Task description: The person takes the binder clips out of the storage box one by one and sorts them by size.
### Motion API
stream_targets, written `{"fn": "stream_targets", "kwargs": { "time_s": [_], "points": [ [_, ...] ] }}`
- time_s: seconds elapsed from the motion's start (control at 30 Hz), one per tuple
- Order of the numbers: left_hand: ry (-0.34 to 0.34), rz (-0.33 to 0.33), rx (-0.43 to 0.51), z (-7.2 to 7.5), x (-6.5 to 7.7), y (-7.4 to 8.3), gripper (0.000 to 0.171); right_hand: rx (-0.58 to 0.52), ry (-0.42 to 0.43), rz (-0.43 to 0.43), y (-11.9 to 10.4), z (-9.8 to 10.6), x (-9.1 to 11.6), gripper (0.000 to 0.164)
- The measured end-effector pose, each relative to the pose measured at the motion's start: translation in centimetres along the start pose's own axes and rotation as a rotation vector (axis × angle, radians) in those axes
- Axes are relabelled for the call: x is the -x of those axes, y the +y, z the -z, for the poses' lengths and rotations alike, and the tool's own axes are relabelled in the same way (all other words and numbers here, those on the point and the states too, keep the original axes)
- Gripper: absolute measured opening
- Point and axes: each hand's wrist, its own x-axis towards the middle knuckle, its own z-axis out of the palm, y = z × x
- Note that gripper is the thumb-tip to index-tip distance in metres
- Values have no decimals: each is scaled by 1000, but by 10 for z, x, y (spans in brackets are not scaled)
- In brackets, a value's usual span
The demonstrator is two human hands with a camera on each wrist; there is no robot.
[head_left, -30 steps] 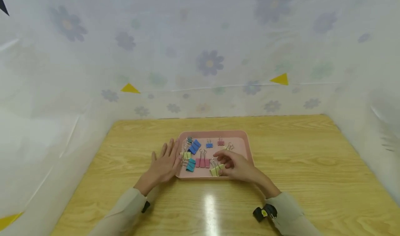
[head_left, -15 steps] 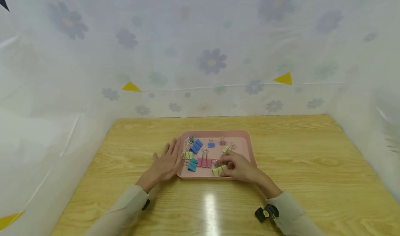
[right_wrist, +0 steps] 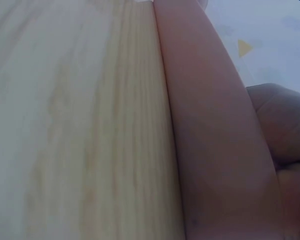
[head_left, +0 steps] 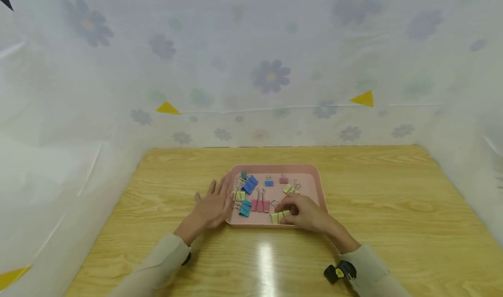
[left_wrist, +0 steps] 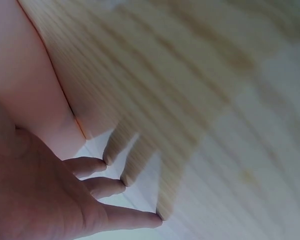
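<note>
Right hand [head_left: 307, 214] pinches yellow clip [head_left: 276, 219], long axis left-right, wire handles [head_left: 275, 202] rearward; left hand [head_left: 210, 208], fingers straight, against pink tray [head_left: 321, 194]; wood-grain table [head_left: 393, 209], flowered sheeting [head_left: 232, 74] behind.

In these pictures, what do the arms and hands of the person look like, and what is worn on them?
The left sleeve and right sleeve are plain, pale greyish beige. The left hand and right hand wear no gloves. Below the right cuff is a black device with a yellow mark; near the left cuff, a dark piece shows, partly hidden.
</note>
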Motion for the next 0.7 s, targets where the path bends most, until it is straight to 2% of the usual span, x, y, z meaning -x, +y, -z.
{"fn": "stream_targets", "kwargs": {
  "time_s": [0.4,0.7],
  "points": [
    [37,4,-21,-4,3,3,66,-28,73,36,1,-3,5,19],
    [122,-24,-78,-4,4,4,66,-74,113,35,0,2,3,19]
  ]
}}
